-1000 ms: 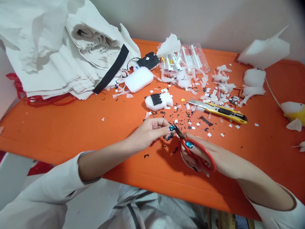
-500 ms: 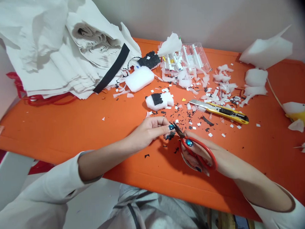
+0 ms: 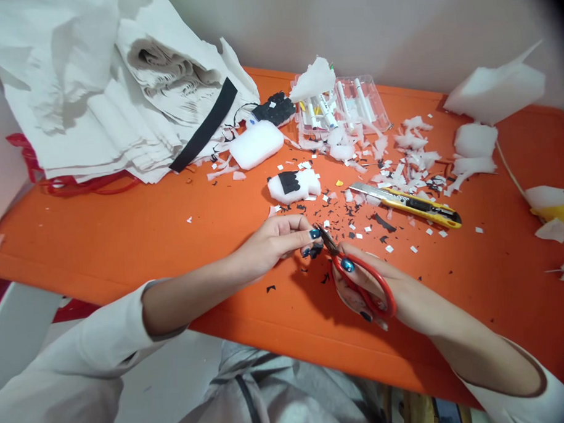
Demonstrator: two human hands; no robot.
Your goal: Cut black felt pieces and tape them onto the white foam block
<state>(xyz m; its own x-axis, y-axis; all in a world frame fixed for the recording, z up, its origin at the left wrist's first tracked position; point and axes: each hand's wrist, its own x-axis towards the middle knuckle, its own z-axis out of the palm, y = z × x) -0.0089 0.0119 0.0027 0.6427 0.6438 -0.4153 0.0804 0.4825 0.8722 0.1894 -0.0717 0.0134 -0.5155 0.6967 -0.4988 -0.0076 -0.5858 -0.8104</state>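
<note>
My left hand pinches a small dark piece, mostly hidden behind the fingertips. Red-handled scissors are gripped in my right hand, and their blades reach up to the left fingertips. Just beyond the hands lies a white fish-shaped foam piece with a black scalloped strip across it. Black and white scraps are strewn around it. A yellow box cutter lies to the right with its blade out.
A heap of white sheets fills the back left, a black strip lying against it. Behind the fish are a white foam block, a black scaly piece and a clear case of markers. White foam pieces stand at right.
The scissors and my right hand have shifted slightly left, with the blades nearer the left fingertips and the handles closer together. My left hand has hardly moved.
</note>
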